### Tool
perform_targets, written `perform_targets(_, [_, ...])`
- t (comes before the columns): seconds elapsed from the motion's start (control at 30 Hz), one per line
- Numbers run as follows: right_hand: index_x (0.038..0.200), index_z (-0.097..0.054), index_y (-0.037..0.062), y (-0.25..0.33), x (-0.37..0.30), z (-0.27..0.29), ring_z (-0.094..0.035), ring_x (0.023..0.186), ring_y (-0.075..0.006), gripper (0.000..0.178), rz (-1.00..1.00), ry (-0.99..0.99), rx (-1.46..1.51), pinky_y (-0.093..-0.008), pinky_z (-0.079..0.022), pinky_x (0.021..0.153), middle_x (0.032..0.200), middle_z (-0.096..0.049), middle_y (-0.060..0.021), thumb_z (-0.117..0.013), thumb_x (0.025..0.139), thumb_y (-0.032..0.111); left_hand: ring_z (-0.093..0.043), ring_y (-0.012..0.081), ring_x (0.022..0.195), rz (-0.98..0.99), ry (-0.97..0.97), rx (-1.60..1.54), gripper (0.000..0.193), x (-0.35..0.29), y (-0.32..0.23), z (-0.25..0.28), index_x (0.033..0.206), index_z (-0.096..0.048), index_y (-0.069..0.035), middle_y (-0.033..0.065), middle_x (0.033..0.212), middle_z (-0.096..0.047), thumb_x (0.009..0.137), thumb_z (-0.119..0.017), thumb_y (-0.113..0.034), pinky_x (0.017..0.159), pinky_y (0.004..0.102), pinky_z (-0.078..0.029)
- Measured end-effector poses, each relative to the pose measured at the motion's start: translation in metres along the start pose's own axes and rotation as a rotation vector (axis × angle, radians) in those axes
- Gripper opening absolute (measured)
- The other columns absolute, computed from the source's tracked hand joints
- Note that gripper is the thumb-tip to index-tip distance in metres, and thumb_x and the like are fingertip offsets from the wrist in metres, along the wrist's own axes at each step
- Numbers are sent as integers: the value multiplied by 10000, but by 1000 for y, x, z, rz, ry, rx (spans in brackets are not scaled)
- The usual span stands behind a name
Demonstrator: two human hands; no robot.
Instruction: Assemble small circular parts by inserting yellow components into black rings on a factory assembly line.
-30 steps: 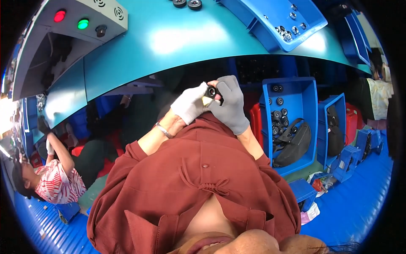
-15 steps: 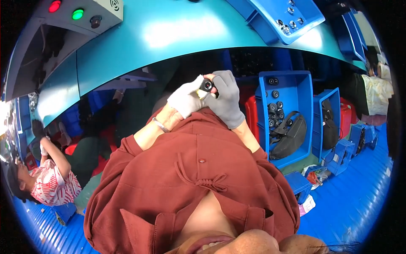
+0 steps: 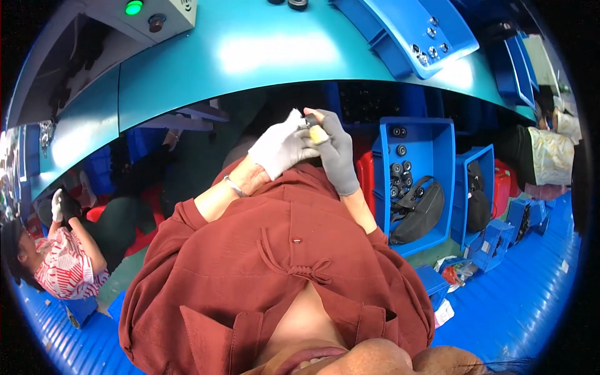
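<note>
In front of my belly, both gloved hands come together around a small black round part (image 3: 310, 119). My left hand (image 3: 279, 147), in a white glove, closes on it from the left with fingers bent. From the right, my right hand (image 3: 339, 153), in a grey glove, grips it too; a bare fingertip shows at its top. A yellow patch (image 3: 318, 134) lies between the hands, just below the part; whether it is a finger covering or something held, I cannot tell. My fingers hide much of the part.
Right of my hands stands a blue bin (image 3: 442, 181) with several small black wheel-like parts (image 3: 396, 178) and a black bag (image 3: 420, 215). A blue tray (image 3: 400, 31) of shiny pieces sits on the green table (image 3: 206, 69). A grey box (image 3: 169, 37) has a green lamp. Another person (image 3: 69, 262) sits left.
The black part has turned in my hands, so its round ringed face no longer points up at me. The yellow patch now shows farther right. Black pieces have come into view on the table.
</note>
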State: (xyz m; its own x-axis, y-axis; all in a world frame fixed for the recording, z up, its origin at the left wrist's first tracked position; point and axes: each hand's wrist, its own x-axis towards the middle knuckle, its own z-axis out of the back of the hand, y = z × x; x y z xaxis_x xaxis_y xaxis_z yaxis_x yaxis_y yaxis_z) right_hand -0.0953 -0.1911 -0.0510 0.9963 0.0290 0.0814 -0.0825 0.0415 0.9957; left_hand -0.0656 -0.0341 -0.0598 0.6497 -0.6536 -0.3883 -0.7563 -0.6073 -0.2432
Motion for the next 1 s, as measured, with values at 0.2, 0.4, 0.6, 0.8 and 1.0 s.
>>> perform_targets(0.2, [1358, -560, -41, -7, -2, -3, -613, 1035, -126, 439, -307, -46, 574, -281, -482, 921, 1188, -656, -71, -400, 1098, 275, -677, 203, 768, -195, -220, 115, 185, -6, 4, 10, 1073, -674, 2, 114, 951, -687, 963, -673, -147, 732, 350, -583])
perform_targets(0.4, [1126, -654, 7, 2, 1, 4, -597, 788, -63, 303, -324, -17, 344, -220, -477, 676, 950, -673, -18, -472, 1078, 245, -670, 160, 738, -306, -273, 577, 224, -17, 1, -1, 1082, -682, 24, 94, 903, -700, 948, -700, -156, 703, 291, -550])
perform_targets(0.6, [1079, -672, -6, 3, 3, 1, -582, 712, -45, 281, -304, -44, 235, -192, -457, 631, 873, -669, -11, -504, 1065, 219, -668, 179, 755, -297, -209, 558, 155, -5, 4, 20, 991, -655, 2, 77, 846, -663, 962, -663, -150, 682, 312, -544])
perform_targets(0.8, [1036, -679, -19, 19, 3, -3, -585, 721, -40, 257, -324, -41, 258, -191, -468, 638, 859, -660, -7, -497, 1052, 160, -668, 224, 825, -117, -58, 142, 150, 3, 0, 36, 929, -620, -11, 110, 833, -623, 971, -638, -154, 709, 381, -570])
perform_targets(1.0, [1087, -690, -31, 10, 1, 1, -589, 778, -33, 237, -318, -65, 301, -189, -483, 677, 872, -658, -6, -511, 1038, 116, -617, 181, 792, -164, -122, 145, 192, 0, 3, 21, 1008, -650, -30, 87, 923, -635, 951, -698, -207, 815, 390, -576])
